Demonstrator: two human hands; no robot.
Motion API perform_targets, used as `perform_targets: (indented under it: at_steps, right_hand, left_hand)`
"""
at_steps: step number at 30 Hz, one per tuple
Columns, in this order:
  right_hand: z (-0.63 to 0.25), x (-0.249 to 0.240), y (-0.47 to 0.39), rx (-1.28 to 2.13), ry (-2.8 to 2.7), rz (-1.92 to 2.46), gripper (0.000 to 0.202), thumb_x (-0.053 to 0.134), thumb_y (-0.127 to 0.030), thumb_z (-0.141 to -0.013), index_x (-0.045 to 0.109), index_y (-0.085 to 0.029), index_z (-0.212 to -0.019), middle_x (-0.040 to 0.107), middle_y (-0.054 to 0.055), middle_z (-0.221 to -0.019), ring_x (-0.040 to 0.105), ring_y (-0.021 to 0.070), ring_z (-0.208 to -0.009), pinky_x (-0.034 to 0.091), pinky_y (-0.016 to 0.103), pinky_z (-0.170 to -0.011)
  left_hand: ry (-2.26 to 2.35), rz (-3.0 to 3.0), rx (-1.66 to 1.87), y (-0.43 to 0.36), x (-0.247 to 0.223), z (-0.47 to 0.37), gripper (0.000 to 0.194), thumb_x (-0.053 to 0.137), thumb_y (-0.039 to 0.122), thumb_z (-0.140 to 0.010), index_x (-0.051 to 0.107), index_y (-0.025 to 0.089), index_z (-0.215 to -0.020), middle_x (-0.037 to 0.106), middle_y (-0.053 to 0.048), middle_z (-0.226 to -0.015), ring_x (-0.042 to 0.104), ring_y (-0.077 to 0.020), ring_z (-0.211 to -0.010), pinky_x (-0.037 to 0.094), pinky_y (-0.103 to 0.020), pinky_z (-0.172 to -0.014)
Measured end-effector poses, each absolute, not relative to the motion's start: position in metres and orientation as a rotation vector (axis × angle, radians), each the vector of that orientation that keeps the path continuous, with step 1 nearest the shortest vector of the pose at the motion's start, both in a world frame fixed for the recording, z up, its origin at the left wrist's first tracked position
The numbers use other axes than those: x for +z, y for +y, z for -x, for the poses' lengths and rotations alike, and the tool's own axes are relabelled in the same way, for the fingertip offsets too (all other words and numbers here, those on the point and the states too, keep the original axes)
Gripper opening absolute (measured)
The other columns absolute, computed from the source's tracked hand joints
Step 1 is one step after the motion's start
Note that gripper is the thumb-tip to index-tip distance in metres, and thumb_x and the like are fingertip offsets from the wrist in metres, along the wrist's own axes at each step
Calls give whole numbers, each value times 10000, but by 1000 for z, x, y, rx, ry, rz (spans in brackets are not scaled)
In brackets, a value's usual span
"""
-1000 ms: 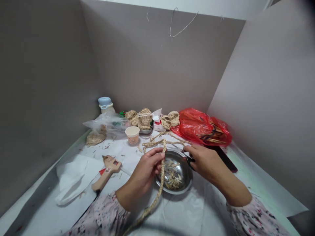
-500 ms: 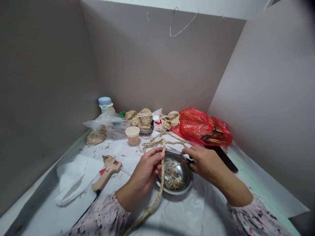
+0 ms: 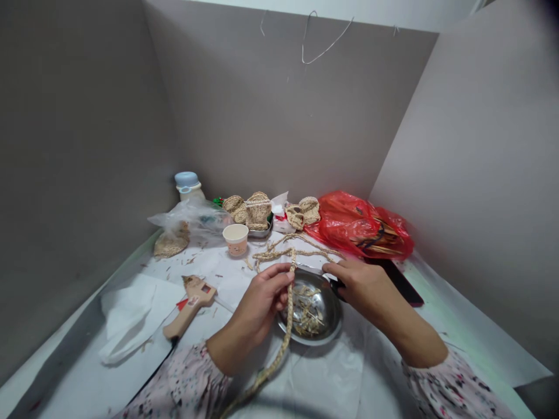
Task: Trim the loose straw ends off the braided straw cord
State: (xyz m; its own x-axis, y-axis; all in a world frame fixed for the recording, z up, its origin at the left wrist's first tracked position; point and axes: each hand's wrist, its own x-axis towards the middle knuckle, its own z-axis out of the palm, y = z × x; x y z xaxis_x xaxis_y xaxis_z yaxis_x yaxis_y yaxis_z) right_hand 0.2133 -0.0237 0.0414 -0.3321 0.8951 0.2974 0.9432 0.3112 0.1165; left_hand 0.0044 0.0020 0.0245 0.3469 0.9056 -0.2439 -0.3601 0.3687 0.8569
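I am seeing both forearms reaching forward from patterned sleeves, converging toward the middle. My left hand (image 3: pixel 262 297) is curling palm-inward, its thumb and fingertips (image 3: pixel 286 271) pinching together. My right hand (image 3: pixel 362 285) is lying palm down, knuckles up, fingers bending and closing around something dark, wrist angling inward toward the left hand.

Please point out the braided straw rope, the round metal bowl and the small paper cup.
Braided straw rope (image 3: pixel 288 314), head view, middle stretch.
Round metal bowl (image 3: pixel 332 317), head view, right inner wall.
Small paper cup (image 3: pixel 236 240), head view, side wall.

tan braided rope (image 3: pixel 286 326), draped over steel bowl (image 3: pixel 328 314)
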Motion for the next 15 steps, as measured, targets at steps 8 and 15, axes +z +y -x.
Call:
perform_targets:
  at_steps: [8,15]
  right_hand:
    - [-213,40,-26,-523,-2372,1677,302,582,-118,-769,634,-279,-1019,684,19,-852,600,167,-763,278,273,-594]
    - [-214,38,-25,-525,-2379,1673,302,584,-107,-760,633,-285,-999,680,5,-820,602,167,-743,272,278,-594]
  left_hand:
    - [825,-778,964,3,24,-4,245,711,211,-707,599,158,-919,512,48,-634,369,-9,-424,218,-123,-390]
    - [829,-757,958,4,24,-4,248,710,211,-706,592,162,-918,517,48,-636,360,-7,-424,214,-124,-390]
